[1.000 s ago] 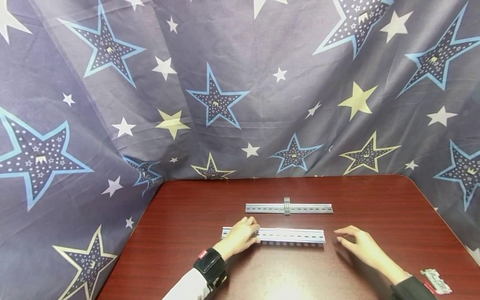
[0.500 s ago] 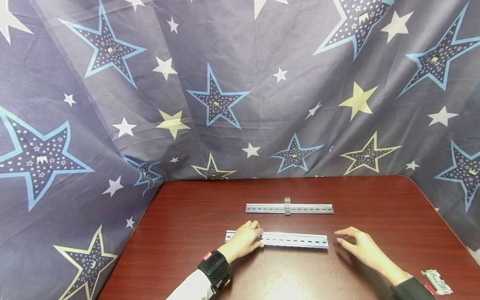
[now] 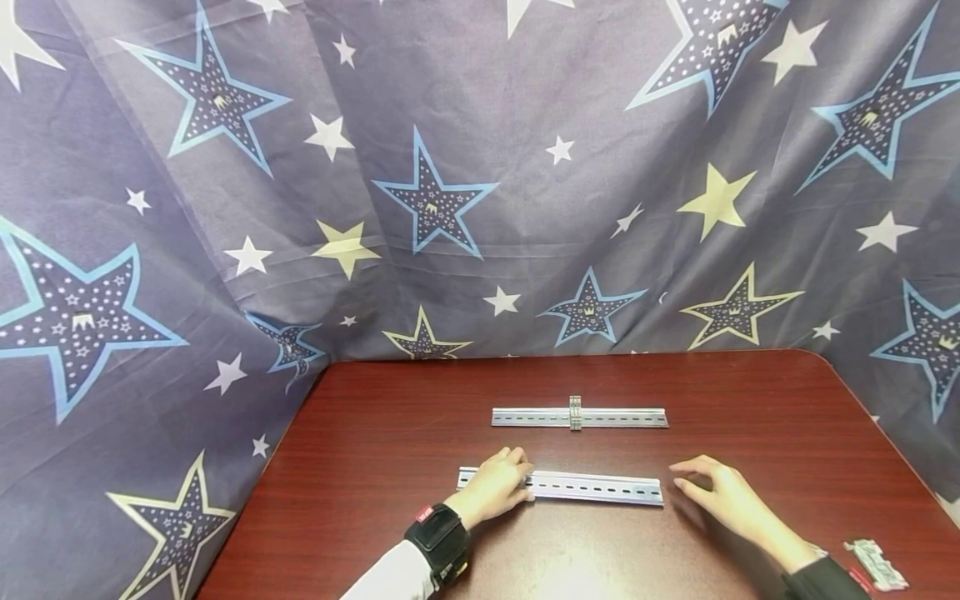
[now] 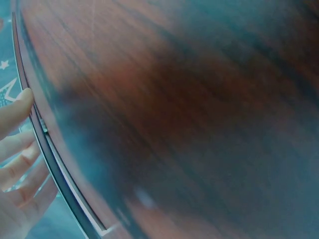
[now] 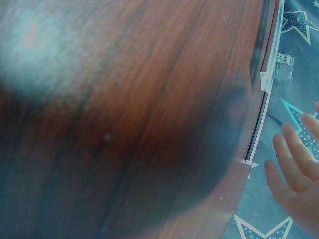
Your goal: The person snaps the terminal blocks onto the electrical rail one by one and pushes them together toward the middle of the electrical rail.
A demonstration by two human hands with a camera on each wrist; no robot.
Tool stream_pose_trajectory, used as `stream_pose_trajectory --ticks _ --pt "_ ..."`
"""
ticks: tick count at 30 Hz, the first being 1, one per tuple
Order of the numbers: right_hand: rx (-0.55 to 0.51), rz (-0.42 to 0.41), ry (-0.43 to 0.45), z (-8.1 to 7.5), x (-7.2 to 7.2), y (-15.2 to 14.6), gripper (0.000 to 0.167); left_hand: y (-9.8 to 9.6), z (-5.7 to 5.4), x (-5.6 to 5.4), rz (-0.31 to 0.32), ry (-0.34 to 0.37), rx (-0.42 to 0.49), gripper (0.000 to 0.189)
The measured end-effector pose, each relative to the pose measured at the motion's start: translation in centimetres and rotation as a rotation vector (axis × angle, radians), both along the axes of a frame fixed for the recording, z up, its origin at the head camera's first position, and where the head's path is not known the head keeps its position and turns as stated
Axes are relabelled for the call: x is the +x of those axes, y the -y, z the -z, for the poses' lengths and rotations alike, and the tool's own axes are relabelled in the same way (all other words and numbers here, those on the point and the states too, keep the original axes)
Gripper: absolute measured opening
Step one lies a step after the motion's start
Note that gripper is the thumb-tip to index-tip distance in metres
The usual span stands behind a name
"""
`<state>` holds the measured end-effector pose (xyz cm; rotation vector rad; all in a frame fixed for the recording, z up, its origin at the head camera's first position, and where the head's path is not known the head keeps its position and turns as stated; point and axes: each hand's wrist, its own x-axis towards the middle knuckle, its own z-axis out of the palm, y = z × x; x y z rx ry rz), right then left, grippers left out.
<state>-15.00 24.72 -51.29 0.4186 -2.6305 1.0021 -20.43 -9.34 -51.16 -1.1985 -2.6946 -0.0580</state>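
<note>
My left hand (image 3: 497, 486) grips a silver slotted DIN rail (image 3: 596, 487) near its left part, thumb on the near side and fingers on the far side. The rail tilts slightly, its right end nearer to me. In the left wrist view the thumb and fingers of this hand (image 4: 22, 194) lie along the rail's edge. My right hand (image 3: 731, 500) hovers just off the rail's right end, fingers loosely bent with a gap to the thumb, holding nothing. Behind lies a second DIN rail (image 3: 626, 417) bearing a few narrow grey blocks (image 3: 575, 412) at its middle.
A small pale piece with a red part (image 3: 876, 565) lies at the right, beside the right sleeve. The glossy red-brown table (image 3: 390, 417) ends at a star-patterned cloth (image 3: 525, 275) hanging behind and at the sides.
My left hand has drawn the near rail toward me and slightly right, away from the far rail, and its tilt has grown. My right hand has stayed almost still.
</note>
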Motion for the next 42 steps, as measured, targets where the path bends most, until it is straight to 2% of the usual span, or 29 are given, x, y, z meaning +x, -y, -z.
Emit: stream_pose_trajectory --ticks 12,22,31,38,42 --pt "0.02 0.011 0.029 -0.2 0.0 0.1 0.014 -0.2 0.6 0.0 -0.024 0.03 -0.011 0.033" --pt "0.011 0.011 0.054 -0.1 0.0 0.1 0.015 0.2 1.3 -0.1 -0.015 0.069 0.02 0.031" --pt "0.03 0.011 0.078 0.0 0.1 0.4 0.015 0.2 1.5 -0.1 -0.04 0.107 0.042 0.03" --pt "0.008 -0.037 0.097 0.4 -0.1 0.8 0.017 0.2 1.2 -0.1 -0.069 0.133 0.058 0.034" --pt "-0.001 -0.056 0.081 0.5 -0.3 1.3 0.019 0.5 1.2 -0.1 -0.053 0.117 0.09 0.04"
